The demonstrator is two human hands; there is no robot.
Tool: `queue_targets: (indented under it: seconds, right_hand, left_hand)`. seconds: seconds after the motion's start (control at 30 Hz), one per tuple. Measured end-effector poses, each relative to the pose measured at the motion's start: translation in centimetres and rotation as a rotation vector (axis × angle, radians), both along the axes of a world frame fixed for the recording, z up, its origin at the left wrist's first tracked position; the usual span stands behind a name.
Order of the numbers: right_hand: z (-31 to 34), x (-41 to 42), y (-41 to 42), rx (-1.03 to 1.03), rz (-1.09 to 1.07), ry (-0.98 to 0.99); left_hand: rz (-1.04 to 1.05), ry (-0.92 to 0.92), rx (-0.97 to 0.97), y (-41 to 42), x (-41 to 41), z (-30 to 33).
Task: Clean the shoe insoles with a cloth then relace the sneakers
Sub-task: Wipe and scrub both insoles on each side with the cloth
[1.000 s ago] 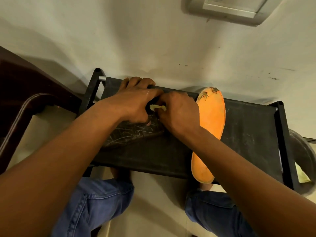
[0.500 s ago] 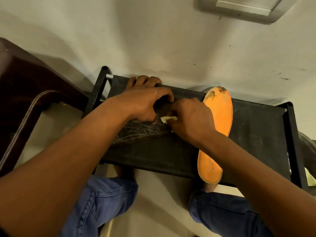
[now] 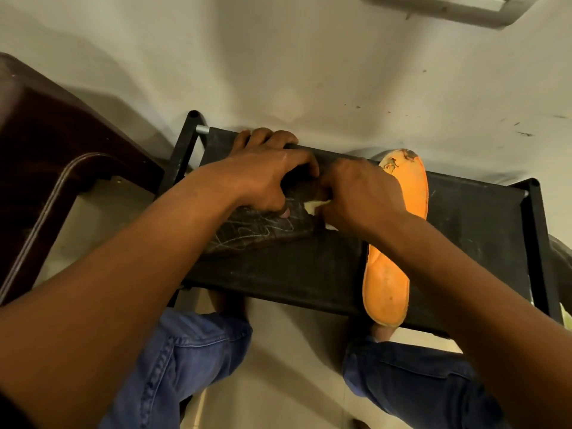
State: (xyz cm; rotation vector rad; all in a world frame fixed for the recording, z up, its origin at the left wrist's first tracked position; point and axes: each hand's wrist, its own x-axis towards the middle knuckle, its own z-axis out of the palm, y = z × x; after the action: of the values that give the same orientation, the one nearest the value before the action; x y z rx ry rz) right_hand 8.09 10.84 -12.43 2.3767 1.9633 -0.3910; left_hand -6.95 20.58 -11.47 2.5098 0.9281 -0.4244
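No readable text, label, brand, number or sign anywhere. Only pale, looping scribble lines on the dark insole (image 3: pixel 260 233) just below the left hand's fingers (image 3: pixel 297 168), forming no letters. Nothing legible on the orange insole (image 3: pixel 387 286) either.

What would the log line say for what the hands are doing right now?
left hand: pins dark insole | right hand: wipes it with cloth | orange insole: untouched on rack

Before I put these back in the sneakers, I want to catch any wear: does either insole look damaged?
Yes. The orange foam insole is chipped and torn at its far tip, by the wall, with dark patches there. The dark insole under both hands shows pale scuff lines, but is mostly covered.
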Motion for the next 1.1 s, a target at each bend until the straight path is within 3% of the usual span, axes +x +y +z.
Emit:
queue_targets:
  seconds: [0.13,0.4,0.5,0.7,0.97,1.1]
  right_hand:
    - [0.0,-0.2,-0.7,-0.025,0.030,0.003]
    - [-1.8,-2.1,-0.4,0.354,-0.031,0.002]
    - [-0.9,-1.8,-0.1,0.265,-0.002,-0.051]
    - [0.8,0.8,0.1,-0.098,0.022,-0.035]
    - [-0.6,-0.3,-0.4,0.237,-0.140,0.054]
    - [-0.7,-0.2,-0.1,0.237,-0.123,0.101]
  left_hand:
    - [0.004,-0.004,-0.007,0.1,0.0,-0.1]
    - [0.002,0.039,0.029,0.1,0.4,-0.5]
    - [0.000,0.040,0.028,0.1,0.3,-0.6]
    - [0.002,-0.010,-0.023,0.0,0.0,-0.2]
    - [0.004,0.017,-0.010,0.1,0.1,-0.2]
    - [-0.002,0.021,-0.003,0.0,0.1,-0.2]
